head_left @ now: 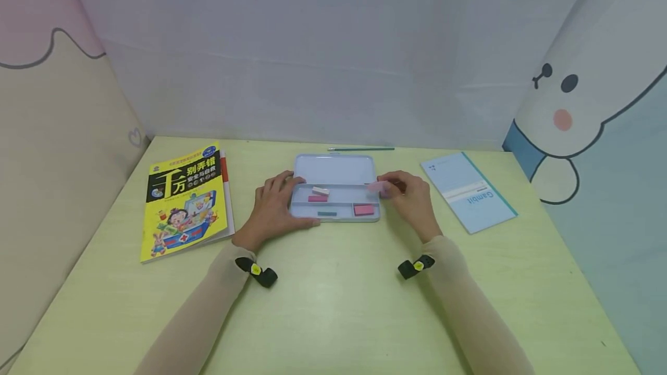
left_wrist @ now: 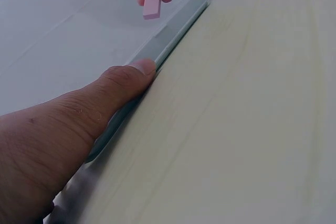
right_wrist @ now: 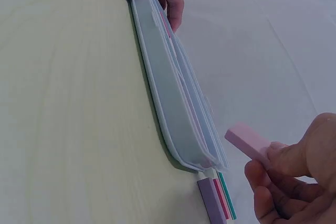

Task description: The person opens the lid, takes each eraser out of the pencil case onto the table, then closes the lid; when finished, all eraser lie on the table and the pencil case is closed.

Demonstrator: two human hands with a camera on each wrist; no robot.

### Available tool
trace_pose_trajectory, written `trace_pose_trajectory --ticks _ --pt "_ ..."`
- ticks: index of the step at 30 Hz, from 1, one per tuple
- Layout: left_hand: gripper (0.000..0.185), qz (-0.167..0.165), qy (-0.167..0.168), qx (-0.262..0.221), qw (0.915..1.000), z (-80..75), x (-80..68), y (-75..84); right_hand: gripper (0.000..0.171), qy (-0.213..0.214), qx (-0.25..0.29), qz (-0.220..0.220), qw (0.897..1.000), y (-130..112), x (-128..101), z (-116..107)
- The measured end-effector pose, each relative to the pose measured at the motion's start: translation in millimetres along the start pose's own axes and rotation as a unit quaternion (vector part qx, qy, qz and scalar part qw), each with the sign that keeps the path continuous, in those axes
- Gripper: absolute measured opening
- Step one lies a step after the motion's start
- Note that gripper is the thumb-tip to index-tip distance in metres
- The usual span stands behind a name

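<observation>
An opened light-blue pencil case [head_left: 334, 169] lies on the table, its lid tipped back. Inside are a white eraser [head_left: 321, 191], a pink eraser [head_left: 317, 198], another pink block [head_left: 363, 209] in the front right compartment and a small green piece [head_left: 327, 213]. My left hand [head_left: 276, 207] grips the case's left end, thumb along the front edge. Over the right end, my right hand [head_left: 411, 195] pinches a pale pink eraser [right_wrist: 247, 139] between thumb and fingers. Purple, red and green pieces [right_wrist: 216, 198] show just past the case's end in the right wrist view.
A yellow book [head_left: 182, 201] lies on another book to the left. At the right is a pale blue Gambit notebook [head_left: 469, 192]. Behind the case lies a thin green pencil [head_left: 362, 149], near the table's back edge and the pale curtain [head_left: 312, 62].
</observation>
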State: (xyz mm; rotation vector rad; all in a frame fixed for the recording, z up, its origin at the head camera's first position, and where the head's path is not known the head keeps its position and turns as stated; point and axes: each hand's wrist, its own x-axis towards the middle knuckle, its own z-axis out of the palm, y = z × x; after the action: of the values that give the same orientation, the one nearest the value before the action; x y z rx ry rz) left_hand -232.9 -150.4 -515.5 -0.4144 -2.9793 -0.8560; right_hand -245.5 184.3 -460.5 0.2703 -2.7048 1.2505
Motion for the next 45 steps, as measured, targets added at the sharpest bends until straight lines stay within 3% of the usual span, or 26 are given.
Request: trace_pose_trajectory --ticks 5,9,14,22,31,40,45 --pt "0.103 0.000 -0.001 -0.002 1.0000 0.2 0.0 -0.1 0.024 -0.009 0.061 0.071 0.996 14 -1 -10" --pt "0.102 0.000 -0.002 0.002 1.0000 0.1 -0.1 0.4 0.027 0.000 0.118 0.134 0.984 24 -1 -20" --pt "0.103 0.000 0.000 -0.001 1.0000 -0.9 -0.8 1.2 0.031 -0.002 0.160 0.179 0.971 32 0 -31" --pt "0.104 -0.004 0.000 0.000 1.0000 -1.2 -0.9 1.3 0.033 -0.013 0.136 0.205 0.969 43 -1 -37" --pt "0.105 0.001 0.002 0.004 1.0000 -1.4 -0.5 1.2 0.034 -0.029 0.045 0.229 0.972 46 3 -39" --pt "0.105 -0.005 -0.003 -0.001 1.0000 -2.4 -1.5 3.5 0.034 -0.018 -0.023 0.212 0.977 47 5 -38" --pt "0.105 -0.006 -0.003 0.004 1.0000 -1.5 -1.3 2.1 0.035 0.001 -0.050 0.179 0.983 46 3 -35"
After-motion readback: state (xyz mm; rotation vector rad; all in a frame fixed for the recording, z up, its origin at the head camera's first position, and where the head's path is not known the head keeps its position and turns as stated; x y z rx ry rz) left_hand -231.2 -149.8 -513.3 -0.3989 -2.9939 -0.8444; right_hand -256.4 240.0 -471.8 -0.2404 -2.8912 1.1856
